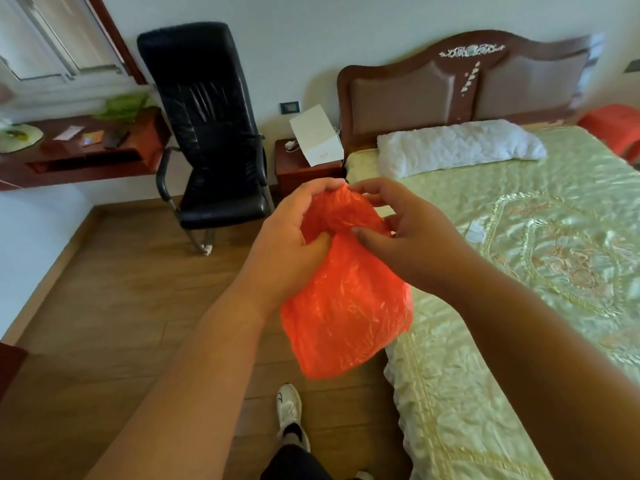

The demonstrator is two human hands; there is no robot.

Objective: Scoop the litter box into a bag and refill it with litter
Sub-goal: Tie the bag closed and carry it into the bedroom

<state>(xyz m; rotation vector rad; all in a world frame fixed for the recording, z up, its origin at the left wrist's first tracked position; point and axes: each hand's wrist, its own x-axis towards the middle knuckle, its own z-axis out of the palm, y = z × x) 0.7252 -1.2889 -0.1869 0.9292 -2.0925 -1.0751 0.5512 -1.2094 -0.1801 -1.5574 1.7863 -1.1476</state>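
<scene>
Now both hands are up front: left hand (289, 233) and right hand (398, 230) pinch the crinkled orange plastic bag (346, 299) at its gathered top, near the green bed (519, 271). Best rub the layers apart gently, opening the mouth wide.

The bed (519, 271) fills the right side of the room, its headboard (464, 84) against the far wall. A pillow (457, 147) lies on the bed just before the headboard. Left of the bed's head stands a nightstand (304, 174), touching the bed, with a box (317, 135) on it. Left of the nightstand stands a chair (211, 133), on the floor (121, 306). Farther left of the bed, along the wall under a window (59, 39), runs a counter (79, 157) carrying small items. Before the bed's left edge, a bag (346, 306) hangs above the floor, held at its top between the left hand (294, 237) and the right hand (408, 233). Below the bag, a shoe (289, 410) rests on the floor beside the bed.
</scene>
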